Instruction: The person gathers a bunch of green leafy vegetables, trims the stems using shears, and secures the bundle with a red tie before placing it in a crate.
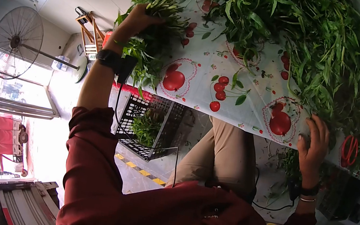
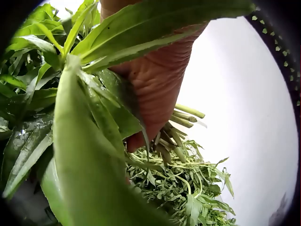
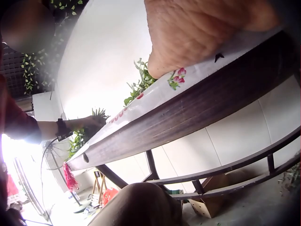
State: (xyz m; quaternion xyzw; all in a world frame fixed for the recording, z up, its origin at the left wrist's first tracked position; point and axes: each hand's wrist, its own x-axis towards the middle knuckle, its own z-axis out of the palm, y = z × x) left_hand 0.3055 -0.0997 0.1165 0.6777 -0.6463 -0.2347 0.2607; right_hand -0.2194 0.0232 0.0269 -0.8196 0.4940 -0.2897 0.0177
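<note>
My left hand (image 1: 135, 19) grips a bunch of leafy greens (image 1: 171, 12) at the table's left end. In the left wrist view, cut stem ends (image 2: 176, 139) stick out past the hand (image 2: 157, 77), and broad leaves cover part of it. My right hand (image 1: 313, 148) rests at the table's near edge with loosely bent fingers and nothing in its grasp. In the right wrist view its palm side (image 3: 202, 33) lies over the table edge. A large heap of long-stemmed greens (image 1: 338, 58) spreads over the back and right of the table.
A flowered plastic cloth (image 1: 250, 93) covers the table. A thin red loop (image 1: 343, 151) lies near the right corner. Below the left end stands a black slatted crate (image 1: 164, 131) with greens (image 1: 146, 128) inside. A standing fan (image 1: 16, 40) is farther left.
</note>
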